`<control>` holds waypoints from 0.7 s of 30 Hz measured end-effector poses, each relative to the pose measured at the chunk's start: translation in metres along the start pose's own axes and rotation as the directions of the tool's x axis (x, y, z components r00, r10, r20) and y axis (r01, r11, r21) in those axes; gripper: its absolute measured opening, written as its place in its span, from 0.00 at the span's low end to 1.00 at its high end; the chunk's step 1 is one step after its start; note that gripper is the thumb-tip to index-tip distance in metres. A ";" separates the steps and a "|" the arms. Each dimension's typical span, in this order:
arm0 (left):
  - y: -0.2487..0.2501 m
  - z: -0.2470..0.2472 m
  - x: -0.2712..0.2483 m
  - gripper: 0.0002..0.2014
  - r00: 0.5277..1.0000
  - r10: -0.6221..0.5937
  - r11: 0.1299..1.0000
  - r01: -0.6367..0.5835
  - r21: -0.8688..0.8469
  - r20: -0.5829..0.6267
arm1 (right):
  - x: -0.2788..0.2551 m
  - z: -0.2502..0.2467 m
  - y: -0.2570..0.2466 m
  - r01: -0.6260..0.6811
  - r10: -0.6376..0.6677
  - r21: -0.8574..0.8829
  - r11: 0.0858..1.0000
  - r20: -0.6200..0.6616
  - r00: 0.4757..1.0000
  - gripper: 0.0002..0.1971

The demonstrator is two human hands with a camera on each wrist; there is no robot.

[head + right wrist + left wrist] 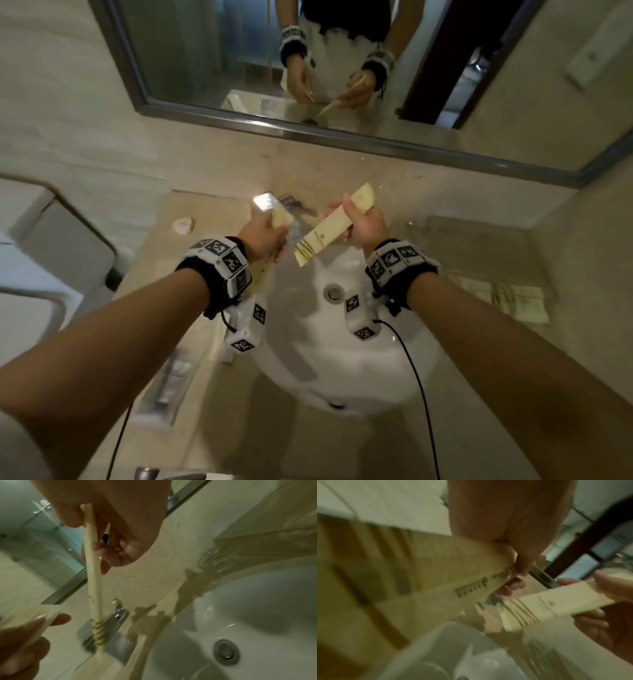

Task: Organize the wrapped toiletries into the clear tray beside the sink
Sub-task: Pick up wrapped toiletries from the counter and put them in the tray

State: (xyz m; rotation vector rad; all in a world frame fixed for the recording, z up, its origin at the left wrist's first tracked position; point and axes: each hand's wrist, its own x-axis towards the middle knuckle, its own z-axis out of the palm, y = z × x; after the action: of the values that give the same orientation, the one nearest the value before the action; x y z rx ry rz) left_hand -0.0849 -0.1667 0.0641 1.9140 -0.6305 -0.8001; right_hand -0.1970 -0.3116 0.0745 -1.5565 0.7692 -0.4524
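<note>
Up over the white sink [342, 342], both hands are busy with cream paper packets. The right hand [364, 226] has its thumb and curled fingers closed round the middle of a long wrapped packet [322, 236], which slants from upper right to lower left above the back of the basin, its striped end lowest; in the right wrist view this packet [93, 574] shows edge-on, hanging down in front of the chrome tap [116, 616]. The left hand [262, 236] pinches a second wrapped packet [282, 216] between thumb and fingers, and the left wrist view shows that packet [419, 568] close up, blurred, with dark print on it, and the other packet just beyond it. The two packets sit near each other but I cannot tell whether they touch. To the right of the sink, on the beige tabletop [212, 212], lies the clear tray [479, 246], with more cream packets [507, 301] lying flat at its near end. A small round wrapped item [183, 226] rests on the tabletop at the left. A mirror [308, 68] above reflects both hands.
</note>
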 end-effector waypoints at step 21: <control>0.068 0.241 0.022 0.09 0.975 0.016 0.956 -0.079 0.282 0.221 | -0.058 -0.261 0.086 -0.286 0.409 0.395 0.873 -0.275 0.870 0.06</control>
State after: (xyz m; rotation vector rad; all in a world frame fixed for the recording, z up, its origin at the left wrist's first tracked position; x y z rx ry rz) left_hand -0.2576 -0.3471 0.0352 2.0798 -0.9701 -0.9351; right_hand -0.4338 -0.4572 0.0365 -0.9861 1.1629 -0.5645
